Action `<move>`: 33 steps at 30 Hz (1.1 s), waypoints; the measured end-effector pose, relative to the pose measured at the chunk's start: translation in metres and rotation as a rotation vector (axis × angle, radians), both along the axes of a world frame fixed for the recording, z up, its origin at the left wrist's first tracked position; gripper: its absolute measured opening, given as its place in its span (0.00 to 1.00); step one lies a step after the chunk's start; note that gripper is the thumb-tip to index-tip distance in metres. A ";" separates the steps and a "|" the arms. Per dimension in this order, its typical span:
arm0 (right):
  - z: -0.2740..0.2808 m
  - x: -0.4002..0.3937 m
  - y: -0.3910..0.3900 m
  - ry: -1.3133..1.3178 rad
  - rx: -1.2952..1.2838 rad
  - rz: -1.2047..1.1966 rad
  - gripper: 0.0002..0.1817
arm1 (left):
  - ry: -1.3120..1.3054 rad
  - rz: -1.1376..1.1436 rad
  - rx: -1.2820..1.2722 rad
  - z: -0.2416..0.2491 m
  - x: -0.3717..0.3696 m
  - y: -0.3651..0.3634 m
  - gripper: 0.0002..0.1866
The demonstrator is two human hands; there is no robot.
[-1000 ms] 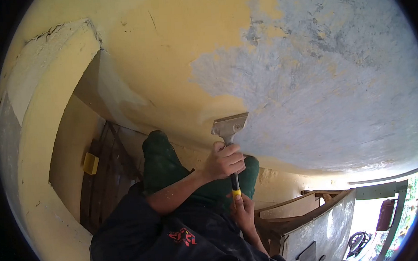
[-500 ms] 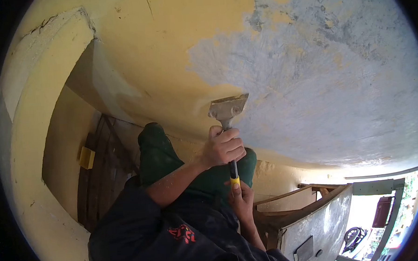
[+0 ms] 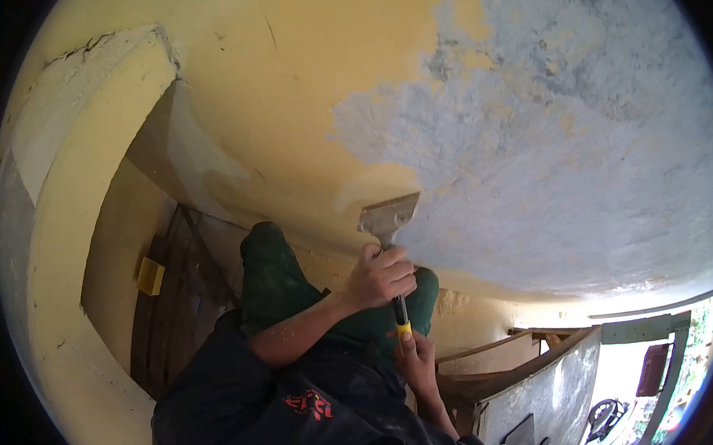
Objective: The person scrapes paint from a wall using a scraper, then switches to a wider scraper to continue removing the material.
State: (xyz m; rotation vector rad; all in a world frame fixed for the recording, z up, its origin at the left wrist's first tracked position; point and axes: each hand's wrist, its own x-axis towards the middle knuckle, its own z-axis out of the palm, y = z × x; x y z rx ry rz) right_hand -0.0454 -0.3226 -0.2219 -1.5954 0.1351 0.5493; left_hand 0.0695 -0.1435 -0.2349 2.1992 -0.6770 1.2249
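Observation:
A long-handled paint scraper [image 3: 389,215] has its wide metal blade against the wall [image 3: 354,171], beside the border between yellow paint and bare grey plaster. My left hand [image 3: 381,277] is closed around the upper shaft, just below the blade head. Lower down, my right hand [image 3: 416,358] wraps the end of the handle, its thumb lying along the yellow section [image 3: 404,329]. Dust specks dot my left forearm.
To the left, a yellow arch edge [image 3: 59,235] frames a recess with a yellow box-like object [image 3: 150,276] and dark boards [image 3: 181,310]. A worn wooden cabinet [image 3: 539,389] stands at lower right, near a bright opening. My green-trousered knees [image 3: 275,266] are bent close to the wall.
The scraper and both hands sit lower in view, partly because the whole scene has shifted downward. The blade's tilt has changed slightly. Both hands keep their grip.

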 end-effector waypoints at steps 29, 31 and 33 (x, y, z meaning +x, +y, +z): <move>0.001 0.004 0.006 -0.002 0.007 0.024 0.25 | -0.028 0.028 -0.006 0.005 0.003 0.011 0.13; 0.005 0.007 0.014 -0.002 -0.012 0.022 0.25 | -0.018 0.023 -0.032 0.008 0.005 0.013 0.13; 0.008 0.011 0.022 -0.067 -0.002 -0.005 0.25 | -0.044 0.019 -0.038 0.013 0.012 0.018 0.13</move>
